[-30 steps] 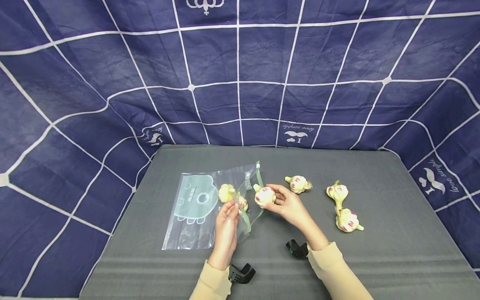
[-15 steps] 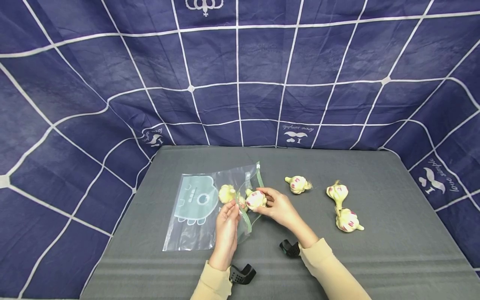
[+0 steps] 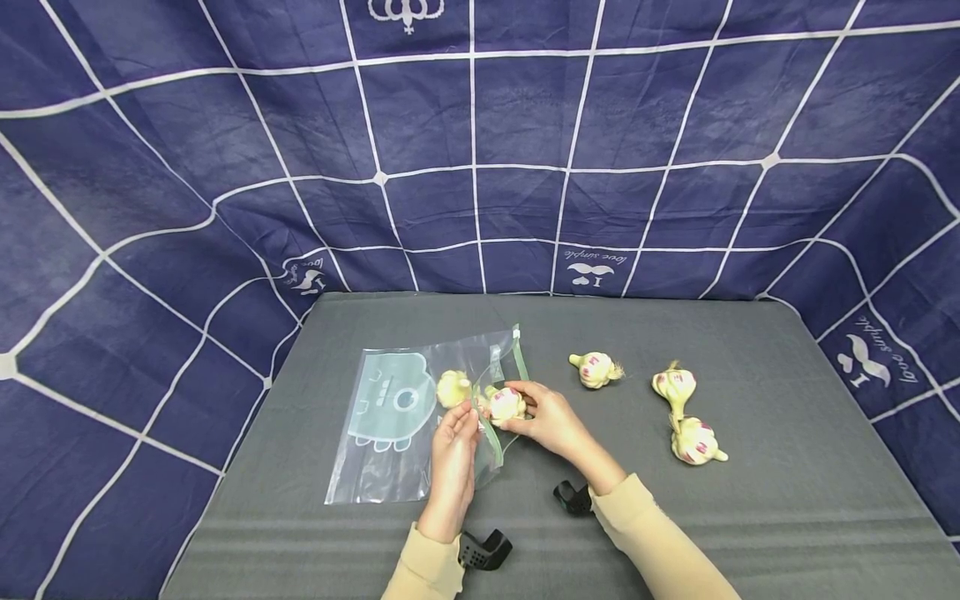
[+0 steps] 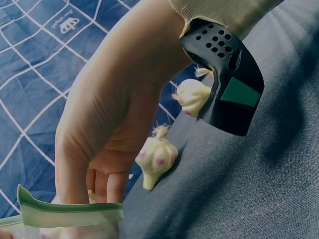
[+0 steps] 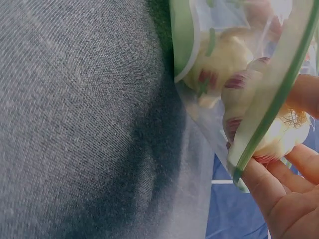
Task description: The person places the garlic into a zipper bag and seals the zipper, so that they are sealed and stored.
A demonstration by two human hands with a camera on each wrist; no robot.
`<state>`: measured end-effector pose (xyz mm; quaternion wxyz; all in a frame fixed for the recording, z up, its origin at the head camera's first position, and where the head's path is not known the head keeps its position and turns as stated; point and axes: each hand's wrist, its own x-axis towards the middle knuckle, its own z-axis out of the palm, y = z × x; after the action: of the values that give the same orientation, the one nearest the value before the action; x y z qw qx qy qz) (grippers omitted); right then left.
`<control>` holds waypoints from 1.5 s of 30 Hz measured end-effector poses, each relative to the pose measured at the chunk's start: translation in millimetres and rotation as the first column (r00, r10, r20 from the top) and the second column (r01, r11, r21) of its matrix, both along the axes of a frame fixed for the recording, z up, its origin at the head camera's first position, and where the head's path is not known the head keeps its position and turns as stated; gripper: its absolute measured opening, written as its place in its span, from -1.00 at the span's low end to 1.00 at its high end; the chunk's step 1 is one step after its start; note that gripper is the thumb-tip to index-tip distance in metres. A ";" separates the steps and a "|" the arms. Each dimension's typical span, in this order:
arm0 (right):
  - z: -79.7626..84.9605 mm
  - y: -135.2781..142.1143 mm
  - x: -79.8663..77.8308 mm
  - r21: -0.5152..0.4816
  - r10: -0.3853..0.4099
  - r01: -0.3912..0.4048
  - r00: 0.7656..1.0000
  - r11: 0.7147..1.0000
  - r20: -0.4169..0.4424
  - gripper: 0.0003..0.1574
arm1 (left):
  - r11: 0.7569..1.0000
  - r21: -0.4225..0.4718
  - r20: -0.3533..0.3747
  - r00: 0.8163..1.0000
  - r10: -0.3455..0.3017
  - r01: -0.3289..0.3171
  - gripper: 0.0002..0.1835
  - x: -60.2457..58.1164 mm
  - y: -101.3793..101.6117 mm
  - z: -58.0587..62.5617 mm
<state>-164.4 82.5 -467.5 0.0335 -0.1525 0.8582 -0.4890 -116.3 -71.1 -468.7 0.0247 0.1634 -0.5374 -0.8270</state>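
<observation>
A clear zip bag (image 3: 348, 479) with a pale blue print and green zip edges lies on the table, its mouth facing right. My left hand (image 3: 453, 446) pinches the near edge of its mouth. Inside lies a garlic bulb (image 3: 452, 388); another behind the left fingertips is mostly hidden. My right hand (image 3: 558, 425) grips a garlic bulb (image 3: 507, 405) with purple patches at the opening. In the right wrist view, that held bulb (image 5: 274, 142) is partly behind the bag's green strip (image 5: 271, 107). The left wrist view shows my right fingers reaching behind the green rim (image 4: 72, 214).
To the right on the grey table (image 3: 787, 517) lie three more bulbs: one garlic bulb (image 3: 596, 370) near the bag, another bulb (image 3: 675, 383) further right, and a third bulb (image 3: 696, 442) against its stem. A blue gridded cloth (image 3: 525, 108) hangs behind and at both sides.
My right hand has moved left with its garlic bulb, from just outside the bag's mouth into the opening. My left hand and the bag have stayed nearly still.
</observation>
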 end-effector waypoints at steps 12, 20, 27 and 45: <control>-3.6 -9.5 -4.8 0.092 0.031 -0.032 0.999 0.995 0.013 -0.27 | 1.000 -0.015 -0.001 1.000 0.002 -0.002 -0.73 0.6 0.7 1.1; -5.0 -19.9 -8.3 0.185 0.065 -0.052 0.996 0.981 -0.061 -0.36 | 1.000 -0.020 -0.013 1.000 -0.006 0.006 -0.71 0.7 0.6 1.7; -10.9 -27.1 -11.2 0.258 0.110 -0.081 0.989 0.963 -0.100 -0.50 | 1.000 -0.003 -0.019 1.000 -0.024 0.024 -0.76 0.0 1.1 1.8; -13.6 -28.1 -14.4 0.251 0.172 -0.143 0.981 0.957 -0.094 -0.60 | 0.999 -0.034 -0.036 0.998 -0.043 0.042 -0.77 0.6 0.7 0.6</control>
<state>-178.8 54.4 -481.1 0.0412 -0.2431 0.8971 -0.3666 -115.7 -70.3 -468.1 0.0197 0.1362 -0.5538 -0.8212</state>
